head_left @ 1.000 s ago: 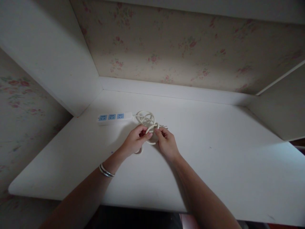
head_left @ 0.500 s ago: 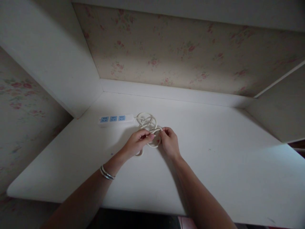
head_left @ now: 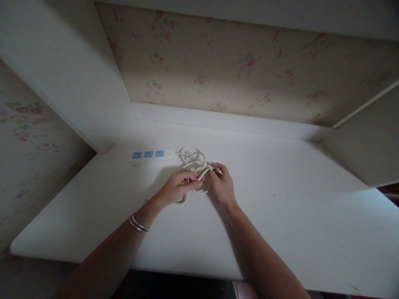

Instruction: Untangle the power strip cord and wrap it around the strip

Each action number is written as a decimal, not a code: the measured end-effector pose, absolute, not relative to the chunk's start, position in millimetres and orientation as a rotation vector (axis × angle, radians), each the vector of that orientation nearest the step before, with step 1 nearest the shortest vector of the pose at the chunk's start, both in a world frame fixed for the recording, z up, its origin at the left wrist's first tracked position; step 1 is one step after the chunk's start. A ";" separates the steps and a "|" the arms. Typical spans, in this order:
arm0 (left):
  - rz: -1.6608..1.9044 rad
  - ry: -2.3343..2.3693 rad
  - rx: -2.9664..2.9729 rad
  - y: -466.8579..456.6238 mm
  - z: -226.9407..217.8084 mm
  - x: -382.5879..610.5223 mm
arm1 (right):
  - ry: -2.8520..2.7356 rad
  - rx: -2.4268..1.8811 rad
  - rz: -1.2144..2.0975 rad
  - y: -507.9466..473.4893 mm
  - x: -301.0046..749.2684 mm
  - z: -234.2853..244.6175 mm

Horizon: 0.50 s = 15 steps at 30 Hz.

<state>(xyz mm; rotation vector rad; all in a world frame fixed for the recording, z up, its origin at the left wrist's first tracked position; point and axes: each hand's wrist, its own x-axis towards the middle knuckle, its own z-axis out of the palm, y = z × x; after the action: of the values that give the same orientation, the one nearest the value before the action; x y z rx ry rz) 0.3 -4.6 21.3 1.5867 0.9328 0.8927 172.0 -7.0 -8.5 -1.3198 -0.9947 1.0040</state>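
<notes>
A white power strip with three blue socket faces lies on the white desktop. From its right end runs a white power cord, looped and tangled on the surface. My left hand pinches a strand of the cord between thumb and fingers at the near side of the tangle. Just to its right, my right hand is closed on another part of the cord, and a short pale piece sticks up by its thumb. Whether that piece is the plug or a bend of cord I cannot tell.
A low white ledge edges the back of the desktop, under a floral-papered wall. White panels rise at the left and right.
The strand between my hands has tilted, and a pale piece now shows above my right thumb. My left hand has shifted slightly. The power strip stays put.
</notes>
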 end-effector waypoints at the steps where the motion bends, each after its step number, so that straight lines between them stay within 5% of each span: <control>1: 0.885 0.944 1.603 -4.4 21.3 -0.4 | -0.986 -1.331 0.988 -6.3 171.6 -8.6; 15: 0.924 1.041 1.517 -7.9 19.6 7.5 | -1.214 -1.263 0.587 -10.3 173.6 -5.4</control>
<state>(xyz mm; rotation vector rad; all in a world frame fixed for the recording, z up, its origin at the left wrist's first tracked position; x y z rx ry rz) 7.5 -7.9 19.6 1.5166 1.0405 0.9240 173.6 -10.3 -5.4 -1.2628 -1.2141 0.5868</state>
